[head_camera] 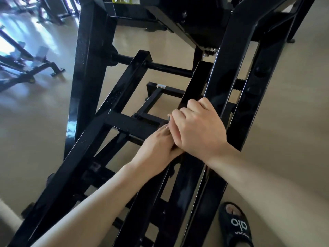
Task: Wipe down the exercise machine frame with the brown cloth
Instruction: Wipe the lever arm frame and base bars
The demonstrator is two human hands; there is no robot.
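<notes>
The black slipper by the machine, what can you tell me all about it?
The black slipper sits flat on the beige floor at the bottom right, just beside the black machine frame. It is an open-toe slide with a wide, soft-looking strap and white lettering across it. A foot is inside, toes peeking out the front. The picture's bottom edge cuts off its heel.

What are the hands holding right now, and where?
No cloth shows. The right hand curls over the left hand at a black frame bar; what they grip is hidden.
</notes>
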